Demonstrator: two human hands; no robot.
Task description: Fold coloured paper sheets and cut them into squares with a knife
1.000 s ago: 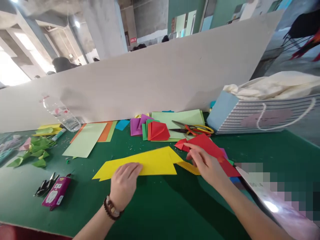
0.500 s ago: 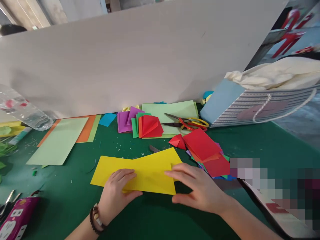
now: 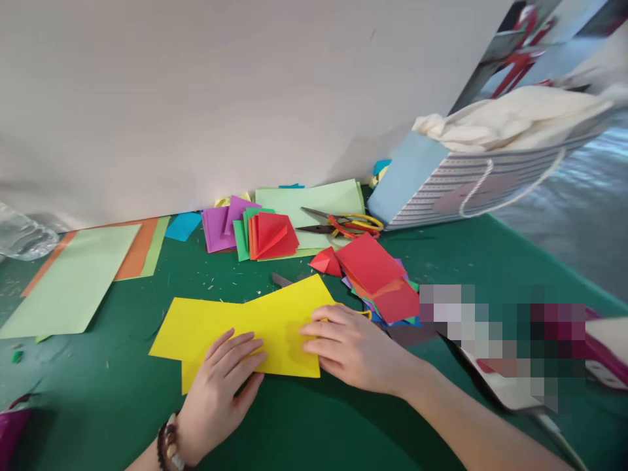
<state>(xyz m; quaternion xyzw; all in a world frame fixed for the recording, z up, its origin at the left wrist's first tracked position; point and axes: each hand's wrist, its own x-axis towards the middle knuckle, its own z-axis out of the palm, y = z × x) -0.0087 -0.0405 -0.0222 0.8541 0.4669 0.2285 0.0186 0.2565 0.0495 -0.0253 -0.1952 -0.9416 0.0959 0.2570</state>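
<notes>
Yellow paper (image 3: 280,307) lies on the green table, folded or overlapped, with one corner sticking out at the lower left. On its lower middle edge rests my left hand (image 3: 229,376), fingers stretched out over the sheet, with a beaded bracelet on the wrist. My right hand (image 3: 350,347) lies across the paper's right side, its fingers extended and slightly bent. The right thumb is hidden. Just beyond the paper, a dark blade-like piece (image 3: 281,280) shows on the table.
Behind stand folded red papers (image 3: 275,235), purple papers (image 3: 218,229) and scissors (image 3: 343,226) on pale green sheets. A red stack (image 3: 380,271) lies right of the paper. Pale green paper (image 3: 73,281) is at left, a striped bag (image 3: 441,190) at back right. A blurred-out device sits right.
The view has shifted, so things appear further left. My left hand has spread flatter on the paper, and a lower yellow corner now shows. My right hand has moved onto the paper's right side.
</notes>
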